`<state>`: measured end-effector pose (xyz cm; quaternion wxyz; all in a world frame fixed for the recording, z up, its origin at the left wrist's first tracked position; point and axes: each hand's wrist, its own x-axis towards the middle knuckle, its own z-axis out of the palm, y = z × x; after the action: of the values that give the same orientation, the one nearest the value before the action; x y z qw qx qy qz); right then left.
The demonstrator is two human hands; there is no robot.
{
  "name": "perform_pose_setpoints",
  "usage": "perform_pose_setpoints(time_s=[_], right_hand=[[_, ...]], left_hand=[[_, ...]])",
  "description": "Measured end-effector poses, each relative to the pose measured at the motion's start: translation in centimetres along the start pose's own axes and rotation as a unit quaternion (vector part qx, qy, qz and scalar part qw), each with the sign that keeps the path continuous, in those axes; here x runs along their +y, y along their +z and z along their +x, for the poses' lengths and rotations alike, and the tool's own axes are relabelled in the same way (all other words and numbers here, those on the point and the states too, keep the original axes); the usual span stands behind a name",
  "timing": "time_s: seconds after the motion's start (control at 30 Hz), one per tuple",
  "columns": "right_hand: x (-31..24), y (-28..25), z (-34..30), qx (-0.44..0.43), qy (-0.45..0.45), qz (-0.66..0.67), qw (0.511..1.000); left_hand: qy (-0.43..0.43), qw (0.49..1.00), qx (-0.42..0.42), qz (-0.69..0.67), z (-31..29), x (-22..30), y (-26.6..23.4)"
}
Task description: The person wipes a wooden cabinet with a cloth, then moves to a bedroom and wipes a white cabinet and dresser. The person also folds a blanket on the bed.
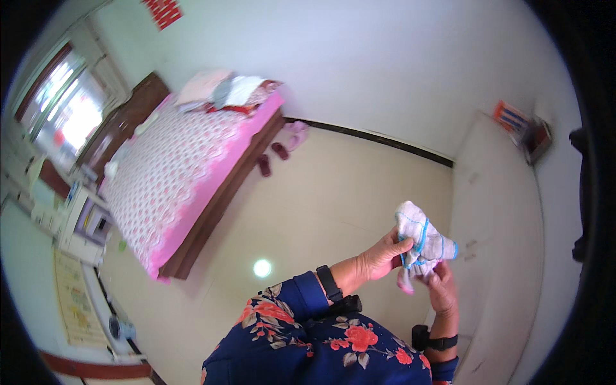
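In front of me, to the right, I hold a bunched light-grey sock [414,221] with blue stripes and a blue-edged end. My left hand [387,251] grips it from the left, thumb pressed on the fabric. From below, my right hand [443,289] pinches its lower part with the fingers closed. A pink-tipped bit of cloth [406,282] hangs under it between the hands; whether this is a second sock, I cannot tell. Black straps circle both my wrists.
A bed [173,167] with a pink patterned cover and pillows [221,90] stands at the far left. Slippers [273,158] lie beside it. At my right is a long white cabinet [497,224] bearing a small box [511,117]. A white machine [83,228] stands left.
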<state>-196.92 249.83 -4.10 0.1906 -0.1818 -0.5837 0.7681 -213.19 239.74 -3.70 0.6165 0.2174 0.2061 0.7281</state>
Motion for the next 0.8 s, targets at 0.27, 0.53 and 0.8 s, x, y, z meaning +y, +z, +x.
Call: perform_pose_setpoints(time_s=[0.27,0.53,0.8], right_hand=[[6.0,12.9,19.1,-0.085,0.002,-0.069,0.994],[6.5,11.4,20.4,-0.156,-0.065,-0.206,0.964],[4.0,8.3,21.5,-0.340,-0.055,-0.181,0.921]], left_hand=[[0.203,0.865,0.223,0.400,-4.4,12.6,-15.1],[0.219,0.899,0.288,0.248,-4.7,9.9,-16.4],[0.227,0.926,0.285,-0.104,-1.6,7.9,-15.3]])
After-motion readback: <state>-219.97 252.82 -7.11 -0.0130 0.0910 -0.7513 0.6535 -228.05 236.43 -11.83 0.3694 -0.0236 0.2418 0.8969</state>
